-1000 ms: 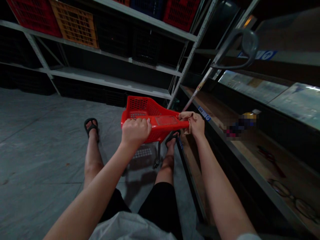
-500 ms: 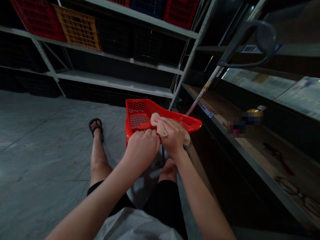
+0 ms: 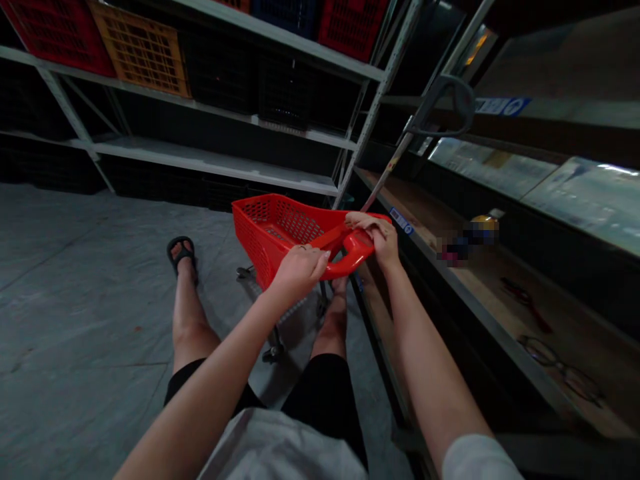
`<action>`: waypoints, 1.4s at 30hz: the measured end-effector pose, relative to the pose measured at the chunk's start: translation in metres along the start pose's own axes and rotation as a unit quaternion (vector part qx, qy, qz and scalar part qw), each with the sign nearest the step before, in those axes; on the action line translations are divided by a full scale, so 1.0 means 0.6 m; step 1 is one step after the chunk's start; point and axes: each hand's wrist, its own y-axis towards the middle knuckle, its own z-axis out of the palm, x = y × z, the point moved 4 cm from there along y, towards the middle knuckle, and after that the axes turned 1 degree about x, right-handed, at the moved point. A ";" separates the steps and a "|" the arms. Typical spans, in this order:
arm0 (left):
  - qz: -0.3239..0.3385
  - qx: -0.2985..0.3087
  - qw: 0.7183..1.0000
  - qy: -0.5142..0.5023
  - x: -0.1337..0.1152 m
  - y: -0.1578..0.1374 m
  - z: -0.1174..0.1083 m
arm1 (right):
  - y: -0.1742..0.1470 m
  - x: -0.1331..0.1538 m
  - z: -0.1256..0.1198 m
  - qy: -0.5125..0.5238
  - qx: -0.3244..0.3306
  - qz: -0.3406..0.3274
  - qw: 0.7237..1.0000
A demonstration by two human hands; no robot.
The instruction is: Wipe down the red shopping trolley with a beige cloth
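Note:
A small red plastic shopping cart (image 3: 253,245) on metal legs with casters stands between my legs, its basket turned to the left. My left hand (image 3: 299,272) is closed around the left part of its red handle (image 3: 353,259). At the handle's right end my right hand (image 3: 386,243) is closed on a beige cloth (image 3: 364,221), which lies against the red plastic near the rim. Part of the cloth is hidden under my right fingers.
A wooden shelf (image 3: 480,303) runs along my right, bearing a bottle (image 3: 487,227), a red-handled tool (image 3: 527,303) and eyeglasses (image 3: 560,367). A pole (image 3: 387,173) with a grey handle leans there. Ahead is a white rack (image 3: 215,165) with crates.
The cart has turned, its basket swinging left and its handle coming into view. My right hand has moved right with the cloth, away from my left hand, which remains on the cart.

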 end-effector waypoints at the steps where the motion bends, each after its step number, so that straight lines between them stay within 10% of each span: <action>1: -0.007 -0.004 1.000 0.006 -0.014 0.008 0.008 | 0.007 -0.016 -0.007 0.053 -0.031 0.052 0.997; 6: -0.041 -0.040 0.998 0.035 -0.046 0.028 0.029 | -0.021 -0.025 -0.020 0.148 -0.100 0.177 0.968; 14: -0.037 -0.093 0.993 0.067 -0.022 -0.006 0.019 | -0.178 0.160 0.041 0.077 -0.057 -0.073 0.993; 19: -0.055 -0.094 0.993 -0.039 0.000 -0.030 -0.002 | -0.187 0.244 0.067 0.019 -0.012 -0.099 0.995; 24: -0.048 -0.210 0.956 -0.201 -0.025 -0.045 -0.063 | -0.182 0.249 0.056 0.091 0.107 -0.006 0.990; 32: -0.044 -0.050 0.998 0.007 -0.080 -0.040 -0.043 | -0.157 0.191 -0.006 0.061 0.346 -0.048 0.935; 37: 0.052 -0.026 0.998 0.026 -0.034 -0.067 -0.054 | -0.147 0.201 0.001 0.157 0.302 0.012 0.940; 42: 0.052 0.023 0.996 -0.071 0.105 -0.081 -0.084 | -0.145 0.200 0.035 0.166 0.192 0.007 0.967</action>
